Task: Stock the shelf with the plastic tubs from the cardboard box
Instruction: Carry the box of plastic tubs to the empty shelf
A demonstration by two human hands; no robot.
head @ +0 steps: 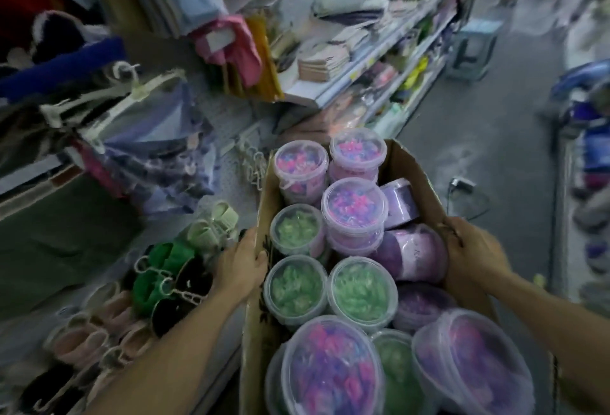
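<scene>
With stocking seemingly not yet begun, the cardboard box [409, 163], packed full of lidded plastic tubs [355, 206], was gripped at both side walls by the left hand [242, 262] and right hand [475, 253], beside the shelf [330, 94].

My open cardboard box [416, 163] fills the lower right of the frame, packed with lidded clear plastic tubs [355, 205] of pink, green and purple pieces; several purple ones lie tipped.

Dim, flat indoor light, bluish cast. No hard shadows. Heavy smear toward frame edges, wide-angle bending. Centre sharper, soft glare on lids [354, 198].
</scene>
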